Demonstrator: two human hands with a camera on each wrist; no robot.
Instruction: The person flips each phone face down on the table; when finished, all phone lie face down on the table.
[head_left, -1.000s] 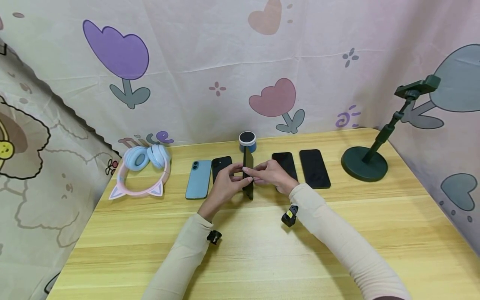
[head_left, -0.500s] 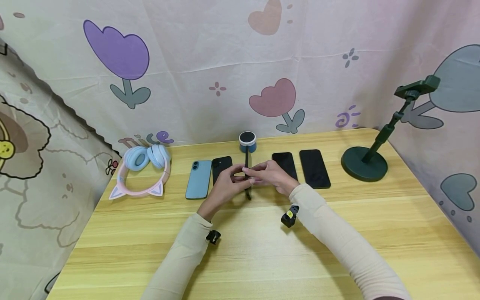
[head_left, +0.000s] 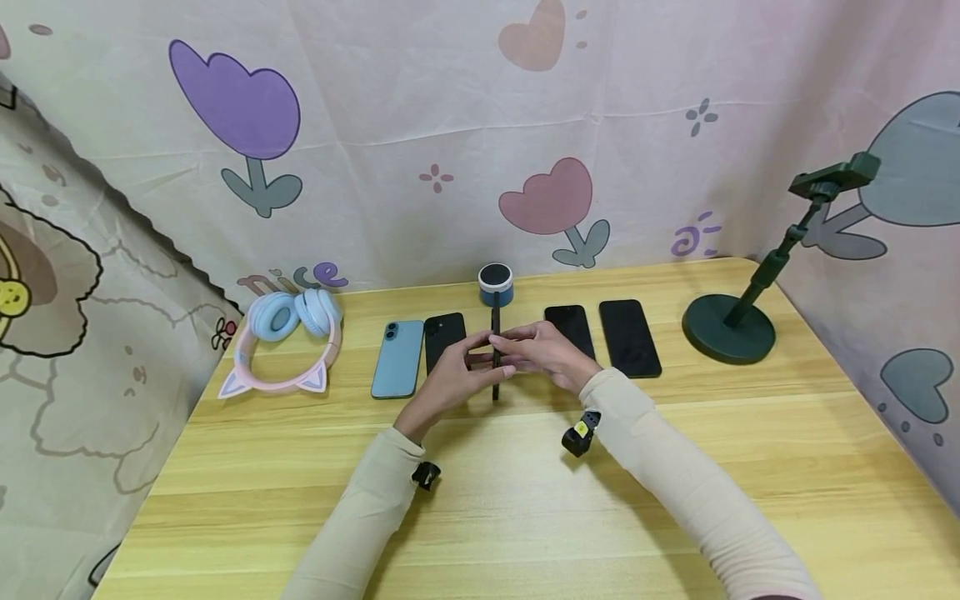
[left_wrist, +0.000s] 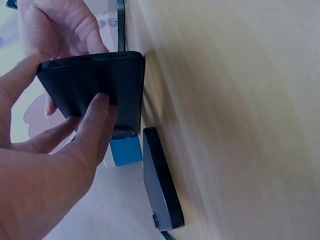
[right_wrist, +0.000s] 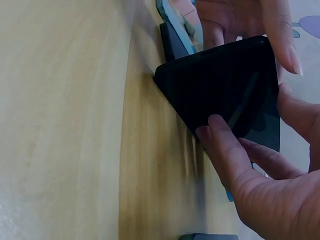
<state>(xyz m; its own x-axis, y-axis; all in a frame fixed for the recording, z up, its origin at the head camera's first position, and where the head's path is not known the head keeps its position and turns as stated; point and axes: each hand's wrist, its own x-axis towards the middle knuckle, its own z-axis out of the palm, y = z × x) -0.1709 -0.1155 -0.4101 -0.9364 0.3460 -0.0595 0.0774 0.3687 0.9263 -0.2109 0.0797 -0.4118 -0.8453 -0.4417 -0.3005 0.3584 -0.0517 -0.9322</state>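
Note:
A black smartphone (head_left: 496, 310) stands on its long side between the two hands, seen edge-on in the head view. My left hand (head_left: 454, 372) holds it from the left, fingertips on the back face and thumb at the upper edge. From the other side, my right hand (head_left: 553, 355) grips it with fingers against the dark screen (right_wrist: 225, 85) and thumb along the top. In the left wrist view the phone's back (left_wrist: 107, 80) faces the camera. Flat on the table, a second black phone (head_left: 444, 332) lies left of the hands and another (head_left: 572, 330) to the right.
A blue phone (head_left: 397, 358) and pink-and-blue cat-ear headphones (head_left: 281, 386) lie on the left. A blue-and-white jar (head_left: 496, 286) stands behind the held phone. Farther right are a black phone (head_left: 630, 337) and a dark green stand (head_left: 730, 329). A patterned cloth (head_left: 375, 100) hangs behind.
The held phone has turned slightly upright, from showing some of its face to appearing edge-on. Both hands stay around it in nearly the same place.

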